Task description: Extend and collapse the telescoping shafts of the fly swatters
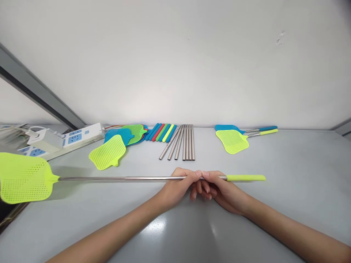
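A telescopic fly swatter lies level across my view, its metal rod drawn out long. Its yellow-green perforated head is at the far left, and its yellow-green handle points right. My left hand is closed around the rod near the middle, thumb on top. Right beside it, my right hand grips the thicker end of the rod next to the handle. The two thumbs nearly meet. Behind my hands lie several metal rods and a row of coloured handles.
Loose swatter heads in yellow-green, blue and green overlap at the back left. A white power strip with a plugged-in adapter stands beside them. At the back right lie two shortened swatters, one blue, one yellow-green. A wall closes the table's back edge.
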The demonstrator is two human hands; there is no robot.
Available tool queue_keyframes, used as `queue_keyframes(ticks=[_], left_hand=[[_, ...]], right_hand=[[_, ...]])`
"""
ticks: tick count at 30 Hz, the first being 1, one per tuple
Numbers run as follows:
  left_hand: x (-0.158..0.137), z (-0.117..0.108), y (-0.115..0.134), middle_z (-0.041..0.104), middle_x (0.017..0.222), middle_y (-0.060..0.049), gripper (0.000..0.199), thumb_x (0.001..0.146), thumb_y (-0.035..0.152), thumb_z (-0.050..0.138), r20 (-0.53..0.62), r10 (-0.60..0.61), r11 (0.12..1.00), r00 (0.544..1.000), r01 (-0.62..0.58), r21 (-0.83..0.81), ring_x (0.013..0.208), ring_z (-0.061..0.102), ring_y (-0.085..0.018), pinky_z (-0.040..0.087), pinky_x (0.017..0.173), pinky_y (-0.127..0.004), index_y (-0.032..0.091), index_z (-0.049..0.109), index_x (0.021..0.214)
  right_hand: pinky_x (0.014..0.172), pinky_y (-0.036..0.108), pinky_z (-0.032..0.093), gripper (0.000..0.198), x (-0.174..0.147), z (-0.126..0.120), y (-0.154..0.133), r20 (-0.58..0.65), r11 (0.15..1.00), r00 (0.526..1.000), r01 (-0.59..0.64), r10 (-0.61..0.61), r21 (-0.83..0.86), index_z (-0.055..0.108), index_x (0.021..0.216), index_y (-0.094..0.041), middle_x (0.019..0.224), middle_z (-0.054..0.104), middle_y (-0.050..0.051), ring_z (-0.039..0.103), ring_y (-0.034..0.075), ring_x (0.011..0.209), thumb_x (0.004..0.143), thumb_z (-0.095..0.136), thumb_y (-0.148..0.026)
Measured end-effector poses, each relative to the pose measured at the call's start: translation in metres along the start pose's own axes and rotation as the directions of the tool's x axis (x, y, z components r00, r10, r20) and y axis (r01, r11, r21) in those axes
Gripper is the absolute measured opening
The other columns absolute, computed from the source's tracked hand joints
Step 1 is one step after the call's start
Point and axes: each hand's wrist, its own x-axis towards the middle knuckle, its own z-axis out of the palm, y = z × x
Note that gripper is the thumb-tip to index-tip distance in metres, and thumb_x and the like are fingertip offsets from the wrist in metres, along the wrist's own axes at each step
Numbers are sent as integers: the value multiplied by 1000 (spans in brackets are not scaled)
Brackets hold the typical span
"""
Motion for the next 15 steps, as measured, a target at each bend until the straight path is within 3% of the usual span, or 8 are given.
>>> queue_keyframes(ticks=[6, 15], left_hand=[[1, 0, 0, 49, 44, 0, 39, 81, 35, 39, -21, 10, 999, 1000, -10, 43, 51, 53, -12, 38, 51, -22, 12, 53, 53], [2, -3, -1, 55, 50, -3, 39, 82, 34, 38, 32, 20, 999, 999, -22, 48, 51, 52, -11, 38, 50, -22, 11, 54, 54]], right_hand=[[50, 25, 26, 34, -1, 3, 2, -107, 994, 990, 87, -94, -66, 51, 53, -13, 47, 41, -1, 40, 10, 50, 81, 43, -30], [53, 25, 28, 35, 0, 2, 1, -71, 994, 994, 80, -86, -78, 47, 52, -14, 53, 47, 1, 49, 13, 57, 82, 41, -31]])
